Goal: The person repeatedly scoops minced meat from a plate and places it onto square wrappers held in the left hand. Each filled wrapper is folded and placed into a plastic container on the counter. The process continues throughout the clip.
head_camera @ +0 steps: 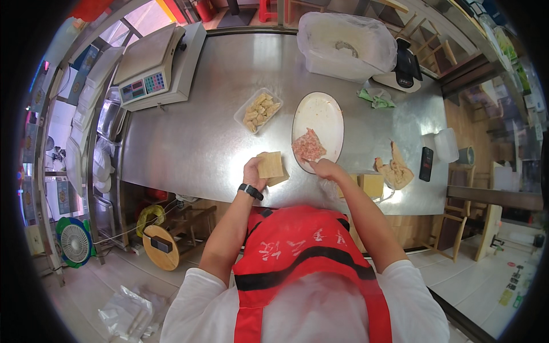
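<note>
My left hand [256, 173] holds a few square yellow dough wrappers [270, 165] above the steel table's near side. At the near end of a white oval plate [319, 111], my right hand [327, 169] grips a thin tool, its tip at a mound of pink minced filling [309, 145]; the tool's kind is hard to tell. Filled dumplings [260, 109] lie in a clear plastic tub [241, 115] left of the plate. Stacks of square wrappers [371, 185] sit partly behind my right forearm, near clear plastic film.
A digital scale [143, 64] stands at the far left. At the far right are a plastic-lined bin [345, 47] and a black-and-white device [405, 66]. A green-and-white cloth [377, 97], a tan cloth [395, 171], a phone [426, 163] and a plastic container [446, 145] lie rightward on the steel table [193, 128].
</note>
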The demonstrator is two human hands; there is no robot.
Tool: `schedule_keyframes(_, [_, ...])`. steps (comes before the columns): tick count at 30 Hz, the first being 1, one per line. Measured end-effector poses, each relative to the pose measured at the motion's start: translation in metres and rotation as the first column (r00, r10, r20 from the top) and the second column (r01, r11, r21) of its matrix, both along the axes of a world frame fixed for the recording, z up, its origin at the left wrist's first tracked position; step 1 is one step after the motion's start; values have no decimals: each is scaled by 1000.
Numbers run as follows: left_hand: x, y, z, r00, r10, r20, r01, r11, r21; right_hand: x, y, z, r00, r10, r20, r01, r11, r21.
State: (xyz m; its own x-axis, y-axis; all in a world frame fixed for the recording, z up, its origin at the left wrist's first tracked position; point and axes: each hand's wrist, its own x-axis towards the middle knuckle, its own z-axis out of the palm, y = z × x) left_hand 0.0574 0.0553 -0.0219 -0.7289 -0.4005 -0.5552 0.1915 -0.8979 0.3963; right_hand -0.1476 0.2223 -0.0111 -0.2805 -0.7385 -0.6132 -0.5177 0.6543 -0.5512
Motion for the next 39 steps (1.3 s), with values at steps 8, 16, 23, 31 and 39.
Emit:
schedule_keyframes(8, [-43,37,-76,830,8,558,182,942,-283,10,1,-10,915,-371,160,336,919,206])
schedule_keyframes(16, [-86,63,-32,781,47,623,163,947,-276,12,4,3,746,-510,428,312,836,451])
schedule_keyframes(23, [-71,60,-60,862,46,504,9,994,-107,32,16,-16,836,-245,491,280,960,2])
schedule_keyframes(31, [-43,50,-39,930,258,262,-297,947,121,79,7,36,983,-179,-30,174,978,-114])
schedule_keyframes(39, [-48,36,-3,973,51,224,-67,996,66,49,11,54,954,-300,-18,288,928,-235])
